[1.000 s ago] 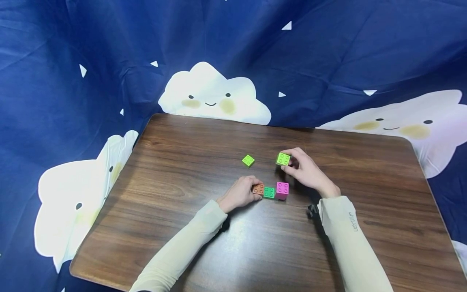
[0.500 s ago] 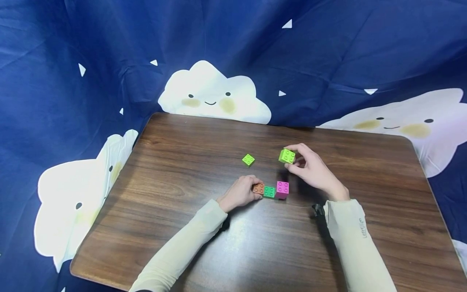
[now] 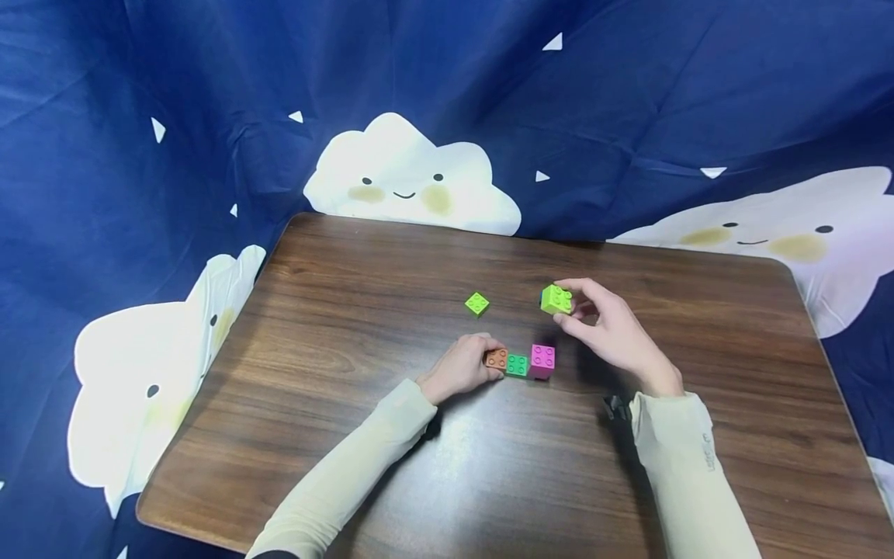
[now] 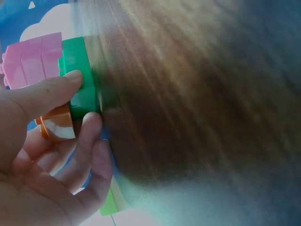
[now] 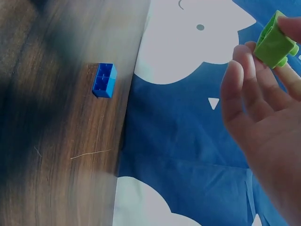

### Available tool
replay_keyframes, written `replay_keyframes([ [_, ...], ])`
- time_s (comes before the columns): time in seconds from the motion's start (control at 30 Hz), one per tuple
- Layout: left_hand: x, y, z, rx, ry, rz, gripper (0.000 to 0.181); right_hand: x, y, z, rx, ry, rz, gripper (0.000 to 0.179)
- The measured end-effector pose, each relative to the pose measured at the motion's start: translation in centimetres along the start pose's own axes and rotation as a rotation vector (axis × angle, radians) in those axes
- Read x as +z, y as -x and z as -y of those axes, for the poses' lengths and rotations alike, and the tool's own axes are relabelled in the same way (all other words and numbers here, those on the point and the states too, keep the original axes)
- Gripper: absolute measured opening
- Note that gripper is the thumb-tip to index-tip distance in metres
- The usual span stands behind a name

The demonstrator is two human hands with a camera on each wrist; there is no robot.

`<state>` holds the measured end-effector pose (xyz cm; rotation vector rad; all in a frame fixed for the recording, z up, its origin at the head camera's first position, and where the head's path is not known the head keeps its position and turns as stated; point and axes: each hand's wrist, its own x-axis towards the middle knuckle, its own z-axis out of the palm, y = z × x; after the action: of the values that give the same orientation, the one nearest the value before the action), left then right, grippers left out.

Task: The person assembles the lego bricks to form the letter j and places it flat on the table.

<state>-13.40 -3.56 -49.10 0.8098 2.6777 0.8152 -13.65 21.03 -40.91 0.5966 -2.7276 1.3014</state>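
Observation:
My left hand [image 3: 462, 368] grips a joined set of toy building bricks on the table. Its thumb lies against the green brick [image 4: 83, 96], with the orange brick [image 3: 497, 358] and the taller pink stack [image 3: 542, 359] at either end of the green studs. Above the table, my right hand [image 3: 611, 326] pinches a lime green brick [image 5: 273, 44] between thumb and fingers. That brick is tilted, its hollow underside partly visible in the right wrist view. Behind it in the head view, only a sliver of a blue brick [image 5: 104, 80] shows.
Another lime brick [image 3: 477, 303] lies on the wooden table [image 3: 335, 326], beyond my left hand. Past the far table edge hangs a dark blue cloth [image 3: 433, 62] printed with white clouds.
My right hand has moved to the right with the lime brick and tilted it, so its left side and some blue behind it now show. My left hand keeps its hold.

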Motion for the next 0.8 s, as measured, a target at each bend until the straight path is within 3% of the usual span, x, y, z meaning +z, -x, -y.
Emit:
replay_keyframes([
  [0.2, -0.1, 0.0, -0.1, 0.002, 0.004, -0.003, 0.039, 0.3, 0.9, -0.1, 0.025, -0.018, -0.009, 0.040],
  [0.4, 0.0, 0.0, -0.1, 0.001, 0.003, -0.001, 0.040, 1.1, 1.8, -0.2, -0.020, -0.043, -0.050, 0.041],
  [0.8, 0.0, -0.1, 0.0, -0.007, 0.000, 0.005, 0.041, 2.8, 3.6, -1.4, -0.004, -0.060, -0.004, 0.042],
])
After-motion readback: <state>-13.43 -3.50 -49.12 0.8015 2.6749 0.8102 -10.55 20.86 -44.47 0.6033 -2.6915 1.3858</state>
